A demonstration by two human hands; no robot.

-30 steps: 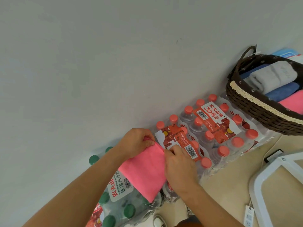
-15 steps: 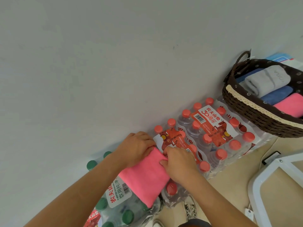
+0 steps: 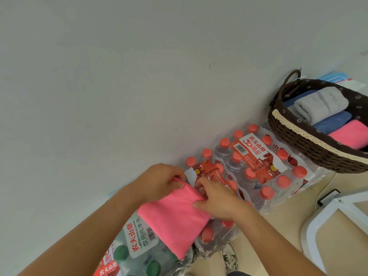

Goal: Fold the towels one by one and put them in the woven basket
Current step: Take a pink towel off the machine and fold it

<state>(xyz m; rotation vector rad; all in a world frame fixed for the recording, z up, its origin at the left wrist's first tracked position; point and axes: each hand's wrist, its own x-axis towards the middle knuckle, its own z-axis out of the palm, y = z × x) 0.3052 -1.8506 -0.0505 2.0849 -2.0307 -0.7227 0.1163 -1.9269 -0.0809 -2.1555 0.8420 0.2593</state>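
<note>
A folded pink towel (image 3: 175,220) lies on top of shrink-wrapped water bottle packs at the lower middle. My left hand (image 3: 159,180) pinches its far left corner. My right hand (image 3: 217,200) grips the far right edge of the same towel, fingers curled over the fold. The dark woven basket (image 3: 298,140) with a cream lace band sits at the right on another bottle pack. Inside it lie a rolled grey towel (image 3: 320,102), a blue towel (image 3: 330,121) and a pink towel (image 3: 350,134).
A pack of red-capped bottles (image 3: 256,162) runs along the pale wall (image 3: 139,76). A green-capped pack (image 3: 137,253) lies under the towel. A white frame (image 3: 318,226) stands on the beige floor at the lower right. A shoe (image 3: 230,257) shows below.
Both hands have stayed on the pink towel's far edge while the view shifted slightly. My right hand has slid a little along the edge and curled onto the fold.
</note>
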